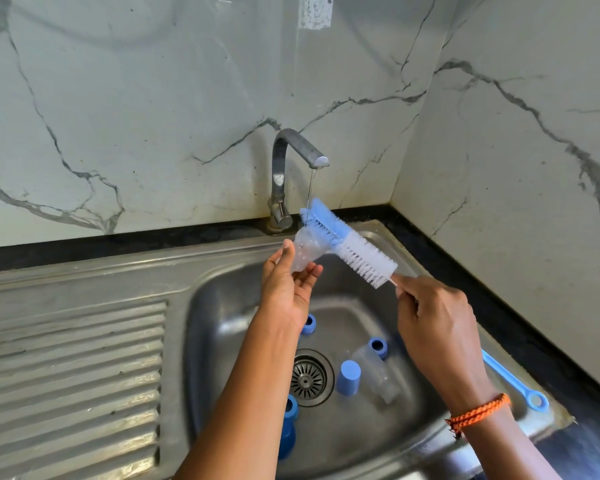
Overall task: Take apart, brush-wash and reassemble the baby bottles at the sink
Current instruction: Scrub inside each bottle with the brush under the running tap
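Bristly blue-and-white brush (349, 243), pinched by right hand (433, 317), meets clear teat (305, 249) held in left hand (288, 289).

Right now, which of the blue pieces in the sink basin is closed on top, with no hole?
The blue cap standing right of the drain. Its top is solid, while the blue rings around it show open holes.

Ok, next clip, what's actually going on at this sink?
A person is washing baby-bottle parts. The left hand holds a small clear part up under the tap, which runs a thin trickle. The right hand pinches the stem of a blue-and-white bottle brush, its bristles against that part. Down in the sink basin lie blue rings and caps and a clear bottle, still apart. A blue handled tool rests on the sink's right rim.
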`<state>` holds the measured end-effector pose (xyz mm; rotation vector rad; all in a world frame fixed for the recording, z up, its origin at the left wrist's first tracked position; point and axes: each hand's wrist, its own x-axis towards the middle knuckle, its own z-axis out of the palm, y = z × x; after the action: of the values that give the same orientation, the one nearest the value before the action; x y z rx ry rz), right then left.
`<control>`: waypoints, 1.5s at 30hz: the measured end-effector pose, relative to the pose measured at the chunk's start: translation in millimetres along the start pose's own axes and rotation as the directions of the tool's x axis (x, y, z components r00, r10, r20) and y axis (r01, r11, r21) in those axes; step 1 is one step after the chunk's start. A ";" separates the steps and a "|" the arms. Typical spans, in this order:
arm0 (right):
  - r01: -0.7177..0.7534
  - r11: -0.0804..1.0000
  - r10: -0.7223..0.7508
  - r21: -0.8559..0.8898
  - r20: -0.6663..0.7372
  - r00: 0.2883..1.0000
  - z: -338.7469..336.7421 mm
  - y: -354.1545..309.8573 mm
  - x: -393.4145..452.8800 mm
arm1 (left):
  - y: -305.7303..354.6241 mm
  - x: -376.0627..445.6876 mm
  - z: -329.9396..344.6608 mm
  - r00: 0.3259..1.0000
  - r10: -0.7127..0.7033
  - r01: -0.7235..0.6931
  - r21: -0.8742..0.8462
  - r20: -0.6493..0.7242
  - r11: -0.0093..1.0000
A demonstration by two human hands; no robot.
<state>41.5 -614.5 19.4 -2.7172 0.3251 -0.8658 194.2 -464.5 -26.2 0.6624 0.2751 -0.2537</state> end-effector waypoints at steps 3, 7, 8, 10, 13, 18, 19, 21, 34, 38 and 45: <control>-0.006 0.999 0.005 0.036 0.028 1.000 2.4 3.7 5.5 | -0.4 -1.2 1.7 1.000 -0.006 0.006 -0.030 -0.013 1.000; -0.035 0.997 0.030 0.073 0.065 0.997 1.9 17.2 -4.8 | 8.9 3.3 -6.4 0.997 0.021 -0.028 -0.100 -0.079 0.995; -0.029 0.997 0.024 0.078 0.062 0.998 0.7 19.0 -7.0 | 9.5 3.1 -7.2 0.996 0.017 -0.025 -0.094 -0.087 0.995; -0.017 0.996 0.012 0.086 0.060 0.998 -0.5 20.4 -5.5 | 7.6 0.4 -5.2 0.997 0.003 -0.006 -0.049 -0.074 0.999; 0.002 0.995 -0.007 0.096 0.047 0.999 -0.1 16.2 7.9 | 2.3 -6.2 2.7 1.000 -0.027 0.026 0.019 0.004 0.999; 0.085 0.991 -0.089 0.107 0.030 0.996 1.1 12.1 6.7 | 9.0 -3.8 0.5 0.999 -0.013 0.012 -0.026 -0.034 1.000; 0.089 0.990 -0.095 0.106 0.049 0.994 2.2 14.5 2.2 | 11.3 -2.3 -1.4 0.998 -0.013 0.011 -0.040 -0.056 0.999; 0.081 0.991 -0.089 0.109 0.068 0.994 3.4 19.4 -4.1 | 13.8 -1.7 -3.6 0.996 -0.027 0.024 -0.043 -0.085 0.999; -0.007 0.997 -0.001 0.080 0.105 0.995 0.5 13.9 -2.1 | 16.8 -0.6 -4.4 0.999 0.005 -0.006 -0.018 -0.052 1.000; -0.010 0.997 0.003 0.071 0.102 0.995 -0.8 13.9 0.5 | 11.3 -4.3 -1.9 1.000 -0.029 0.029 0.026 0.005 0.999; -0.017 0.998 0.009 0.067 0.107 0.994 -1.2 9.6 7.2 | 13.4 -4.2 -2.0 1.000 0.009 -0.008 -0.012 0.012 1.000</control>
<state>45.3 -625.8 21.0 -2.6824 0.2854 -0.7123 194.2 -452.4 -18.7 0.6495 0.2618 -0.2477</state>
